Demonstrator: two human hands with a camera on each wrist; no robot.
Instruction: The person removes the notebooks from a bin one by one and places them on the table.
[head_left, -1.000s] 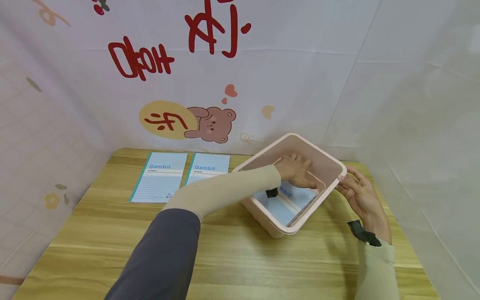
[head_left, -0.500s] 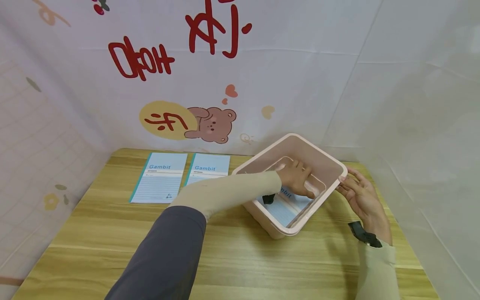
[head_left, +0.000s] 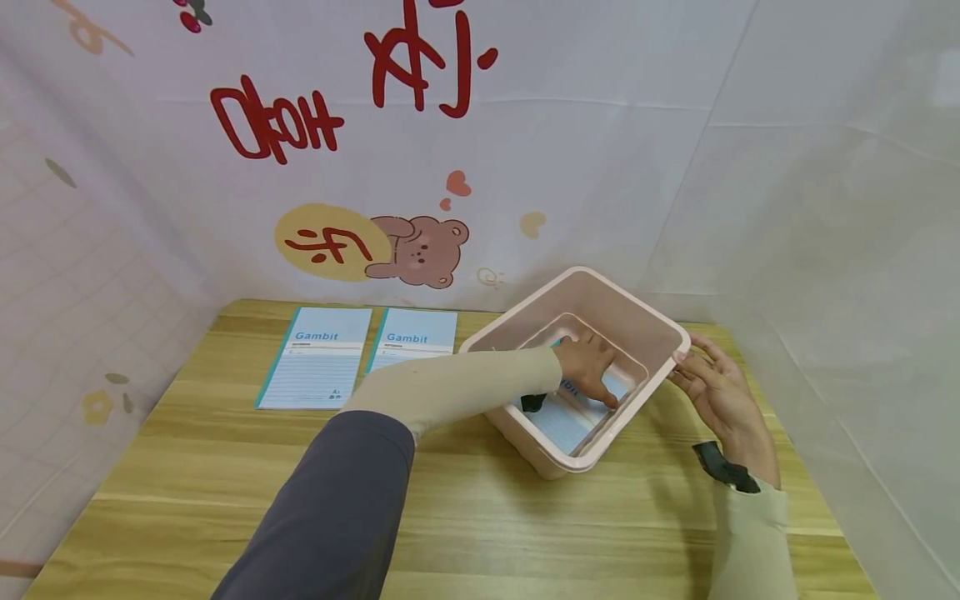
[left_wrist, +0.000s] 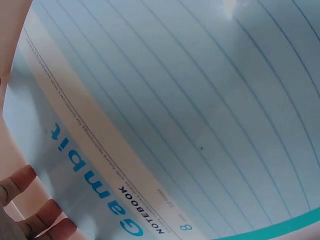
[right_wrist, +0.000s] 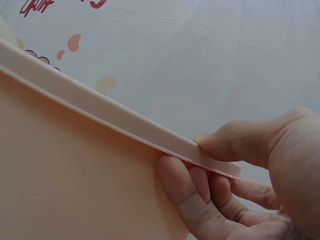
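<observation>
A pale pink plastic bin [head_left: 517, 429] stands turned cornerwise on the table at the back right. Inside it lies a light blue Gambit notebook [left_wrist: 165, 115], partly covered by my left hand in the head view. My left hand [head_left: 587, 367] reaches into the bin with its fingers spread over the notebook. In the left wrist view its fingertips [left_wrist: 55, 227] touch the notebook's edge near the printed title; the thumb is out of that view. My right hand [head_left: 720, 392] pinches the bin's right rim, thumb on top and curled fingers beneath, as the right wrist view shows.
Two more Gambit notebooks lie side by side at the back left: a left one [head_left: 315, 358] and a right one [head_left: 415, 327], partly behind my left sleeve. A printed cloth wall [head_left: 600, 142] rises behind the wooden table [head_left: 480, 533], with cloth on both sides.
My left hand has moved slightly down and toward me inside the bin. A blue corner of the notebook now shows beyond it. The right hand keeps its hold on the rim.
</observation>
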